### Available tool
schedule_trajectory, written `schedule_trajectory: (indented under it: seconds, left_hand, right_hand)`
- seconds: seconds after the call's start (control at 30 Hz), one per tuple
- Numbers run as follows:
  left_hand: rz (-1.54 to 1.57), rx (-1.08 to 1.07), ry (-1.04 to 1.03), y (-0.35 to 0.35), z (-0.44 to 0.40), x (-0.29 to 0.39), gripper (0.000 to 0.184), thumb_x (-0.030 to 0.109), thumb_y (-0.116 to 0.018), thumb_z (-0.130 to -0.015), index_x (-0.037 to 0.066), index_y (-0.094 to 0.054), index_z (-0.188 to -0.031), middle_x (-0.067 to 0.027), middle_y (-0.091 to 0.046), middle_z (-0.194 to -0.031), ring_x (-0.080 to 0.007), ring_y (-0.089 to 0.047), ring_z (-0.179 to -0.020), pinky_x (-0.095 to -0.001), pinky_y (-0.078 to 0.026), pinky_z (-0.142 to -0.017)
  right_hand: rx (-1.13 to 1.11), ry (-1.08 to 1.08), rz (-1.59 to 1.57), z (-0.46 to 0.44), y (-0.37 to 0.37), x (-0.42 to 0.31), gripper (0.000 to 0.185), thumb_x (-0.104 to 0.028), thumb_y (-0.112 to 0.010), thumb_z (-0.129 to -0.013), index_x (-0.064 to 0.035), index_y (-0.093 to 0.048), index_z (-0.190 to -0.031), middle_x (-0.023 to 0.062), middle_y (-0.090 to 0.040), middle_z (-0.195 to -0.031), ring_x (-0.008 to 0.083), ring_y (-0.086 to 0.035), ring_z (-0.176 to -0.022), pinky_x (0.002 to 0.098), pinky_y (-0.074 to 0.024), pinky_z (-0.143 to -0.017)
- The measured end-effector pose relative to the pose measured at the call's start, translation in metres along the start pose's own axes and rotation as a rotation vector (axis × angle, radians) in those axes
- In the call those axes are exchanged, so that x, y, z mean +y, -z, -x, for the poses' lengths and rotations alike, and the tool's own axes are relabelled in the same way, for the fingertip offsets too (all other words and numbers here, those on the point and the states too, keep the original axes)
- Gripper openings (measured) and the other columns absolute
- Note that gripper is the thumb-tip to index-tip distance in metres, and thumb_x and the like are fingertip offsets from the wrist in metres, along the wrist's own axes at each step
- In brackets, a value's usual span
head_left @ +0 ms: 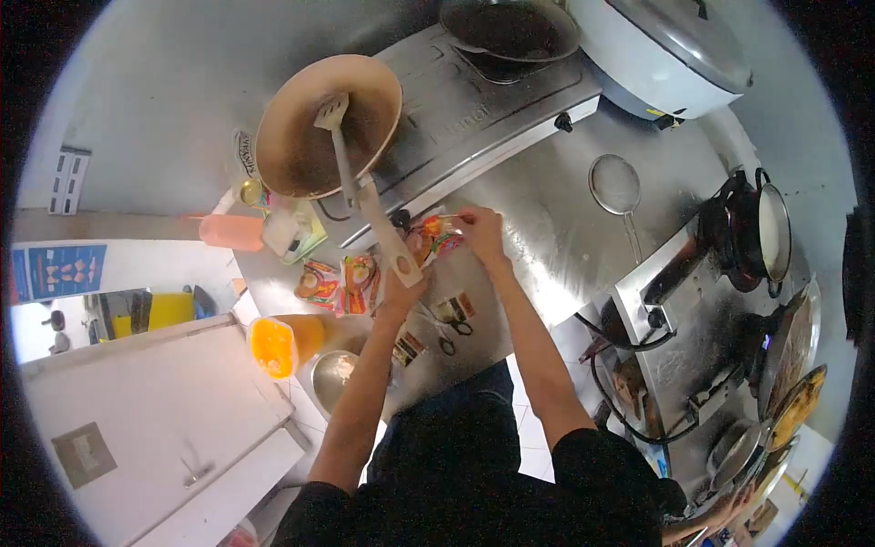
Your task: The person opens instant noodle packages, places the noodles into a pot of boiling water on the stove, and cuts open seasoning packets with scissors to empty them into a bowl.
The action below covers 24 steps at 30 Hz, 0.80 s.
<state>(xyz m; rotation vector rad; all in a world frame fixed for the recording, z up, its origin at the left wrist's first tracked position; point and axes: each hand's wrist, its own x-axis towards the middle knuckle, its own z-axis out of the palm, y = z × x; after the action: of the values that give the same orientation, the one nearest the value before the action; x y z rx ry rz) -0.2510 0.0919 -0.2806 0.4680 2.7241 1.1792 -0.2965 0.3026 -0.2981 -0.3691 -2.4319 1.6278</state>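
Observation:
Between my hands is a colourful printed packet, held over the steel counter beside the stove. My right hand is closed, pinching the packet's right end. My left hand is closed at the packet's lower left, partly covered by the pan handle. Two similar packets, one red and green and one orange and red, lie to the left. Scissors with black handles rest below my hands, near a small dark sachet. Another sachet lies beside my left forearm.
A tan pan holding a slotted spatula sits on the stove, its handle reaching over my left hand. An orange-filled container and metal bowl stand left. A strainer lies right. Another person's hand shows lower right.

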Motion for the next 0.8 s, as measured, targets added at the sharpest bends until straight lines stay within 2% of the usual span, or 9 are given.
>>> schedule_trajectory:
  seconds: [0.03, 0.13, 0.2, 0.37, 0.43, 0.57, 0.63, 0.77, 0.8]
  left_hand:
    - [-0.004, -0.004, 0.004, -0.008, -0.002, -0.013, 0.057, 0.020, -0.062, -0.088, 0.006, -0.040, -0.139, -0.0190, -0.042, -0.142, -0.0364, -0.038, -0.133, -0.0464, -0.032, -0.108]
    - [-0.280, -0.052, -0.091, -0.015, -0.008, -0.015, 0.063, 0.021, -0.062, -0.089, 0.010, -0.034, -0.144, -0.0197, -0.035, -0.148, -0.0378, -0.031, -0.138, -0.0481, -0.026, -0.112]
    - [-0.389, 0.009, -0.030, -0.004, -0.006, 0.019, 0.071, 0.008, -0.067, -0.075, 0.007, -0.039, -0.140, -0.0215, -0.045, -0.137, -0.0423, -0.045, -0.124, -0.0491, -0.038, -0.103]
    - [-0.331, 0.153, -0.064, -0.008, -0.004, 0.025, 0.066, 0.017, -0.073, -0.077, 0.008, -0.043, -0.135, -0.0210, -0.044, -0.138, -0.0429, -0.045, -0.124, -0.0523, -0.038, -0.101]
    - [-0.326, 0.169, -0.049, -0.022, -0.005, 0.007, 0.065, 0.020, -0.074, -0.077, 0.008, -0.044, -0.133, -0.0210, -0.044, -0.138, -0.0429, -0.046, -0.124, -0.0531, -0.039, -0.100]
    - [-0.379, 0.164, -0.046, -0.026, -0.015, 0.006, 0.072, 0.022, -0.080, -0.072, 0.009, -0.044, -0.133, -0.0213, -0.044, -0.137, -0.0428, -0.045, -0.124, -0.0523, -0.039, -0.100]
    - [-0.331, 0.153, 0.003, -0.026, -0.016, 0.004, 0.074, 0.022, -0.081, -0.071, 0.009, -0.044, -0.134, -0.0211, -0.045, -0.136, -0.0425, -0.044, -0.124, -0.0522, -0.038, -0.100]
    - [-0.254, 0.174, -0.086, -0.028, -0.018, -0.007, 0.076, 0.021, -0.080, -0.070, 0.010, -0.043, -0.136, -0.0201, -0.045, -0.137, -0.0408, -0.043, -0.126, -0.0495, -0.037, -0.104]
    - [-0.249, 0.184, -0.140, -0.027, -0.018, -0.007, 0.077, 0.021, -0.080, -0.070, 0.009, -0.044, -0.137, -0.0204, -0.046, -0.136, -0.0410, -0.042, -0.128, -0.0476, -0.035, -0.107]
  right_hand:
    - [-0.177, 0.033, 0.027, -0.004, -0.003, 0.001, 0.021, -0.021, -0.077, -0.075, -0.0018, -0.072, -0.084, 0.0150, -0.068, -0.072, 0.0250, -0.066, -0.064, 0.0349, -0.0510, -0.063]
    - [-0.132, 0.318, 0.171, -0.015, -0.018, 0.017, 0.023, -0.022, -0.075, -0.076, -0.0017, -0.073, -0.086, 0.0159, -0.067, -0.071, 0.0271, -0.066, -0.066, 0.0380, -0.0508, -0.065]
    - [-0.111, 0.242, 0.177, -0.022, -0.020, 0.031, 0.026, -0.025, -0.075, -0.075, -0.0020, -0.073, -0.087, 0.0153, -0.068, -0.071, 0.0270, -0.066, -0.066, 0.0384, -0.0508, -0.065]
    - [0.024, 0.245, 0.445, -0.017, -0.006, 0.032, 0.031, -0.030, -0.074, -0.074, -0.0018, -0.074, -0.086, 0.0144, -0.069, -0.071, 0.0271, -0.066, -0.064, 0.0368, -0.0521, -0.065]
    - [-0.388, -0.267, 0.183, -0.023, -0.002, 0.027, 0.031, -0.030, -0.073, -0.072, -0.0014, -0.074, -0.086, 0.0145, -0.070, -0.071, 0.0293, -0.067, -0.062, 0.0355, -0.0531, -0.063]
    - [-0.485, -0.290, 0.036, -0.016, -0.005, 0.019, 0.028, -0.025, -0.071, -0.071, -0.0008, -0.073, -0.086, 0.0171, -0.069, -0.071, 0.0312, -0.067, -0.060, 0.0351, -0.0539, -0.062]
    - [-0.192, 0.057, 0.203, -0.012, -0.019, 0.022, 0.024, -0.021, -0.069, -0.073, -0.0002, -0.071, -0.085, 0.0185, -0.068, -0.072, 0.0314, -0.068, -0.064, 0.0367, -0.0543, -0.065]
    - [-0.118, -0.018, 0.012, 0.001, -0.028, 0.010, 0.021, -0.017, -0.068, -0.074, 0.0004, -0.069, -0.084, 0.0196, -0.067, -0.077, 0.0336, -0.068, -0.073, 0.0400, -0.0538, -0.067]
    - [-0.233, 0.145, 0.204, 0.004, -0.034, 0.016, 0.020, -0.017, -0.069, -0.075, 0.0004, -0.068, -0.085, 0.0197, -0.067, -0.080, 0.0353, -0.067, -0.076, 0.0413, -0.0531, -0.068]
